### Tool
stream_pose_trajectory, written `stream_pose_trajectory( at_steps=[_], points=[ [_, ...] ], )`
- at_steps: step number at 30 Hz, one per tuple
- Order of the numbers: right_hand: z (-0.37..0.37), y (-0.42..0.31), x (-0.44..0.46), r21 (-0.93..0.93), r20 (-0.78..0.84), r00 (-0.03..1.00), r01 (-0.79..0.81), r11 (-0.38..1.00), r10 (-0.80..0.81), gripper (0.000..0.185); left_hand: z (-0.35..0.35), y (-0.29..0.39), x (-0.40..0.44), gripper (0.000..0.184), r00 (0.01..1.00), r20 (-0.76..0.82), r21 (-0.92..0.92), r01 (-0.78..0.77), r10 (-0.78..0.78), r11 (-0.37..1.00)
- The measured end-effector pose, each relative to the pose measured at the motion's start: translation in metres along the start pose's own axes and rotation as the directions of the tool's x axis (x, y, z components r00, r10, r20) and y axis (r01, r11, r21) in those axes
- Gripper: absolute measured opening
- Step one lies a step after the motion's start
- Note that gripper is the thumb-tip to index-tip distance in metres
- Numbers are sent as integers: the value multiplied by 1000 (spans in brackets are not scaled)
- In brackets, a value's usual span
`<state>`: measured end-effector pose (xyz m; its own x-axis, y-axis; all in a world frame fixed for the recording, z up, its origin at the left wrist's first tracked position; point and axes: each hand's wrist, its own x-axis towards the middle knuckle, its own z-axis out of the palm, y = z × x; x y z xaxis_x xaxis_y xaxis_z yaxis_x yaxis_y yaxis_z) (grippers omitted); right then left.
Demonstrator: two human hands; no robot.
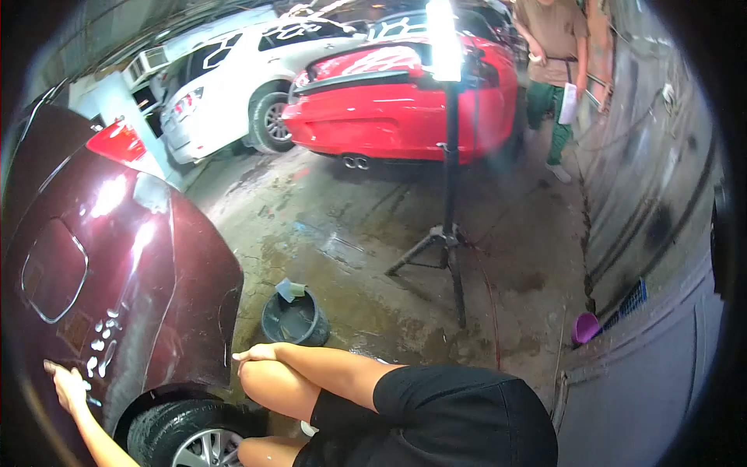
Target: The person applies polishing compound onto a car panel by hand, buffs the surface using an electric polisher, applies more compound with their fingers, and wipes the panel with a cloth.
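Note:
At the lower left, my left hand (68, 387) rests against the dark red car panel (183, 288), its fingers spread. Nothing can be made out in it. Wet, shiny white spots show on the panel just above and beside this hand. My right hand (253, 352) lies over my bent knee with its fingers extended and nothing visible in them. Close above it on the floor is a dark bucket (272, 319) with a light green cloth or sponge (290, 290) on its rim. The car's wheel (206, 447) is between my two hands.
A lit lamp on a black tripod (450, 187) stands on the wet floor, with a red cable nearby. Behind are a red car (366, 117) and a white car (226, 86). Another person (552, 62) stands at the upper right. A purple bowl (584, 328) is near the right wall.

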<state>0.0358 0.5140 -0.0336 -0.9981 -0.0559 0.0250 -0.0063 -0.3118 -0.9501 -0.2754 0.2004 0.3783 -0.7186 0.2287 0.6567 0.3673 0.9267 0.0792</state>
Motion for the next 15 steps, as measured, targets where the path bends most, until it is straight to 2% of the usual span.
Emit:
stream_pose_trajectory(
  at_steps=[2, 5, 7, 8, 10, 12, 14, 15],
  points=[
    [-10, 12, 19, 153, 29, 997, -81, 985, 77, 68, -13, -2, -4, 77, 983, 155, 38, 97, -102, 995],
    [-5, -1, 0, 45, -81, 996, -41, 998, 44, 68, -41, 33, -23, 72, 932, 346, 131, 65, -107, 989],
    [-14, 13, 11, 99, -74, 994, -72, 993, 79, 68, -65, 68, -50, 69, 946, 324, 95, -57, 23, 994],
    [-15, 13, 11, 102, -65, 995, -68, 993, 74, 68, -75, 82, -59, 73, 953, 298, 52, -80, 61, 995],
    [-15, 14, 6, 15, -84, 996, -23, 1000, 24, 68, -96, 109, -77, 81, 960, 243, -28, -134, 137, 991],
    [-16, 15, 2, 16, -94, 996, 7, 1000, -6, 67, -29, 61, -18, 88, 965, 69, -149, -243, 255, 959],
    [-19, 20, -2, 12, -134, 991, 8, 1000, -6, 65, 7, 34, 22, 92, 990, -86, -42, -114, 110, 993],
    [-21, 21, -2, 3, -156, 988, 7, 1000, -7, 65, 18, 19, 40, 94, 991, -105, -18, -85, 83, 996]
  ],
)
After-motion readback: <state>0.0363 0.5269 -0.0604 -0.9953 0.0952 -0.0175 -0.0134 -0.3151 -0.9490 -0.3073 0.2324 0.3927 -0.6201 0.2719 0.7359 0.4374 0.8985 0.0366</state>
